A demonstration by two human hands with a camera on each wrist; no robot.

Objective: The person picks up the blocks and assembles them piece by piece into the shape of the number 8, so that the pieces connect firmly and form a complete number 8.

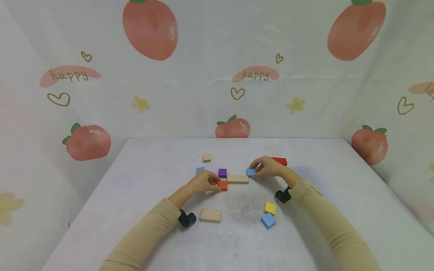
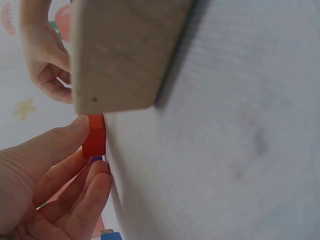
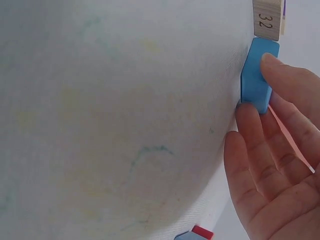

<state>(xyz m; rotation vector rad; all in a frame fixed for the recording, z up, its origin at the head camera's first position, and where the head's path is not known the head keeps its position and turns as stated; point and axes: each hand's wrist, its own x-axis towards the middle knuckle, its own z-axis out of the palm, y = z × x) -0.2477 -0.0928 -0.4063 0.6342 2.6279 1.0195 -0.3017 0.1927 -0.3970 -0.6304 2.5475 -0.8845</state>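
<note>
My left hand pinches an orange-red block between thumb and fingers, just in front of the left end of a long wooden block. A purple block lies behind that same end. Near its other end my right hand grips a blue block. In the right wrist view the thumb lies on top of the blue block, with fingertips at its near end. The wooden block's marked end is right beside it there.
Behind the left hand are another blue block and a small striped wooden block. A red block lies behind the right wrist. Nearer me are a flat wooden block, a yellow block and a third blue one.
</note>
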